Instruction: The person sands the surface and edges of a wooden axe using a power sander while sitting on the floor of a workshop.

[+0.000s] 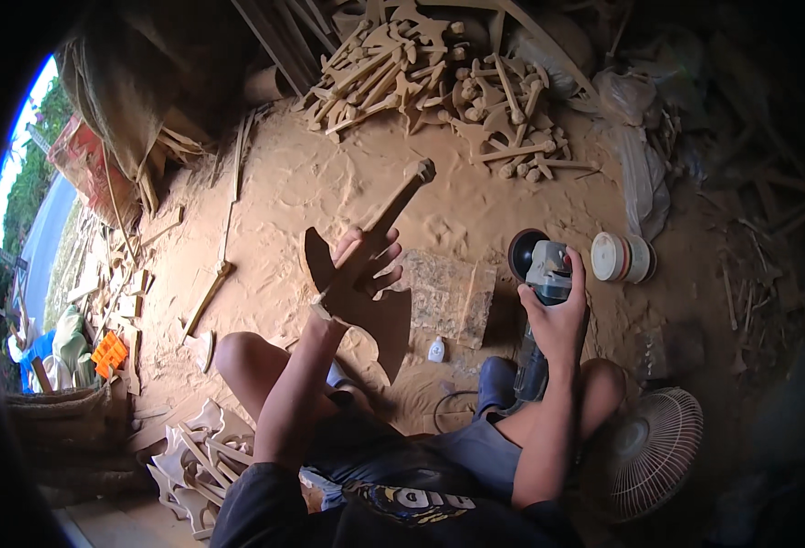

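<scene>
Two hands are working over a sawdust-covered floor [284, 183]: the left hand [363, 260] is clamping a wooden axe cutout [370, 274] upright, while the right hand [557, 306] beside it is gripping an angle grinder [539, 265], wooden pieces [439, 78] piled beyond.

The left hand [364, 260] covers the middle of the wooden axe [366, 292], so where handle meets blade stays out of sight. The grinder [537, 274] disappears under the right hand [557, 315], its rear end lost between the knees and its disc face in shadow. The small bottle [436, 349] is too tiny to read, the fan [653, 452] fades into darkness at the fisheye rim, and the pile [439, 78] is clipped by the top edge.
</scene>
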### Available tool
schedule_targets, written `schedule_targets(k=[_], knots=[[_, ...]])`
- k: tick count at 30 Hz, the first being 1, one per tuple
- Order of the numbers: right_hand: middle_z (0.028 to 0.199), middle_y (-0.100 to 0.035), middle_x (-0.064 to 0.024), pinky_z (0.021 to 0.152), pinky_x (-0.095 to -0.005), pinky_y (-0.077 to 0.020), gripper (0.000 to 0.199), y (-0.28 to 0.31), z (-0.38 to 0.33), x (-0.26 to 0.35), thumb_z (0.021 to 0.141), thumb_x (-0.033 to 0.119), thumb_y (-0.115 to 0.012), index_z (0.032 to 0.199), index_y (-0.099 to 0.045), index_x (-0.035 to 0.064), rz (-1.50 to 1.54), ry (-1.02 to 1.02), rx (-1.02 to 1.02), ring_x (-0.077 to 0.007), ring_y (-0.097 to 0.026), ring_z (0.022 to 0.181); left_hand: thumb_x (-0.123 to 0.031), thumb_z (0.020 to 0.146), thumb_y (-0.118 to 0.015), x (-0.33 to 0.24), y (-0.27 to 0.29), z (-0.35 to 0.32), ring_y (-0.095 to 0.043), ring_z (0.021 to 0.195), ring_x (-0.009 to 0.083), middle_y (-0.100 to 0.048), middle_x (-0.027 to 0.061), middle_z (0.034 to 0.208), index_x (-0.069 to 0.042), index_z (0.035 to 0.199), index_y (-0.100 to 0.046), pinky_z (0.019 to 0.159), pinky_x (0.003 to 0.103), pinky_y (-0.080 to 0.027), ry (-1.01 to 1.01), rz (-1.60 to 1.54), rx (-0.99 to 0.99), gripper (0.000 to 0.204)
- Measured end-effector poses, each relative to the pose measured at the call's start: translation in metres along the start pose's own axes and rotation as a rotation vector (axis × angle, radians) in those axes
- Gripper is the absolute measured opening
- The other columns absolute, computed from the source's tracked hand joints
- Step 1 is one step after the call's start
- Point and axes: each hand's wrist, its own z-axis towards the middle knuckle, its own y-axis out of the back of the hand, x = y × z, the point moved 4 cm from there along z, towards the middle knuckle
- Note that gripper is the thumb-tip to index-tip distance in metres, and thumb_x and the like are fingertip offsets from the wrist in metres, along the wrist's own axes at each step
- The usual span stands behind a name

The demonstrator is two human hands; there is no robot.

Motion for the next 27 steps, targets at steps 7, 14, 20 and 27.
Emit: schedule_targets(k=[7,14,20,27], knots=[[0.135,-0.067,-0.0205,0.102,-0.0431,-0.054,0.084,0.001,-0.006,-0.012,0.08,0.014,-0.084,0.154,-0.045,0.0105,-0.077,-0.032,-0.011,-0.0345,-0.069,0.12,-0.02,0.105,-0.063,0.037,0.042,0.006,-0.074,0.104,0.0332,-0.073,0.0228,0.108,0.001,0.117,-0.064,0.093,0.042,-0.062,0.13,0.377,-0.268,0.024],[0.139,-0.065,-0.0214,0.104,-0.0437,-0.0531,0.083,-0.008,-0.009,-0.02,0.08,0.014,-0.083,0.154,-0.045,0.0128,-0.092,-0.023,0.021,-0.0355,-0.067,0.126,0.003,0.103,-0.06,0.047,0.043,0.022,-0.072,0.112,0.0331,-0.066,0.0229,0.128,-0.013,0.161,-0.028,0.097,0.042,-0.061,-0.141,0.689,-0.272,0.068],[0.142,-0.064,-0.022,0.106,-0.0423,-0.0522,0.082,-0.029,-0.019,-0.011,0.081,0.01,-0.081,0.155,-0.044,0.0123,-0.098,-0.031,0.096,-0.0351,-0.066,0.129,-0.029,0.105,-0.068,0.038,0.064,0.043,-0.07,0.115,0.0369,-0.062,0.0157,0.116,-0.013,0.148,-0.031,0.094,0.053,-0.058,-0.027,0.319,-0.314,0.058],[0.139,-0.065,-0.0204,0.106,-0.0394,-0.0519,0.086,-0.076,-0.049,-0.015,0.081,0.004,-0.082,0.158,-0.043,0.0116,0.045,0.02,0.291,-0.0278,-0.066,0.126,-0.039,0.107,-0.065,0.02,0.094,0.063,-0.069,0.058,0.0225,-0.065,0.0144,0.093,0.0,0.116,-0.05,0.05,0.033,-0.055,-0.268,0.702,-0.626,0.044]])
